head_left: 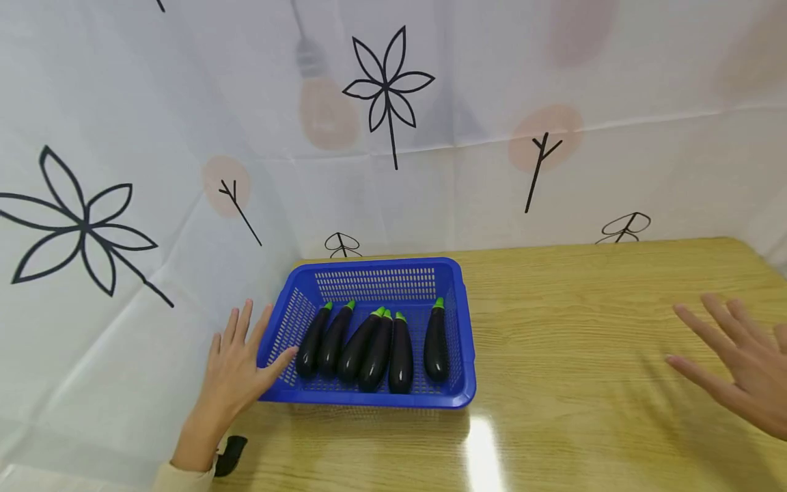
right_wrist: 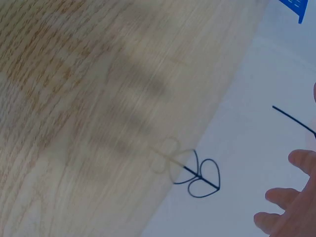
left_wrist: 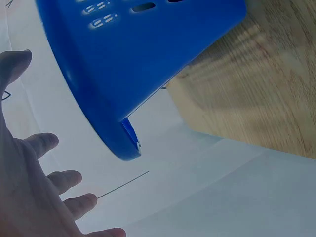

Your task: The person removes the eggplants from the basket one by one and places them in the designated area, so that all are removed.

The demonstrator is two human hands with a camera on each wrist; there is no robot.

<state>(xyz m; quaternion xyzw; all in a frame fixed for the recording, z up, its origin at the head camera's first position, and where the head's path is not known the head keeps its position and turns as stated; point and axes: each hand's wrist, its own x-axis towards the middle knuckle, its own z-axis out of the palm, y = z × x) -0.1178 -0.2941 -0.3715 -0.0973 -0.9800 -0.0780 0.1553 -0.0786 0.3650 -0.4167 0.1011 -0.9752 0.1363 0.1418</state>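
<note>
The basket (head_left: 458, 328) of six eggplants (head_left: 375, 345) sits left of centre on the desk (head_left: 615, 355). The left hand (head_left: 236, 365), fingers spread, seems to touch its rim; the right hand (head_left: 738, 362) hovers spread at far right. A one-sided push could skew the basket.

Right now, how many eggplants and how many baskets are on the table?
Eggplants: 6, all lying in the basket
Blue basket: 1
Total: 7
</note>
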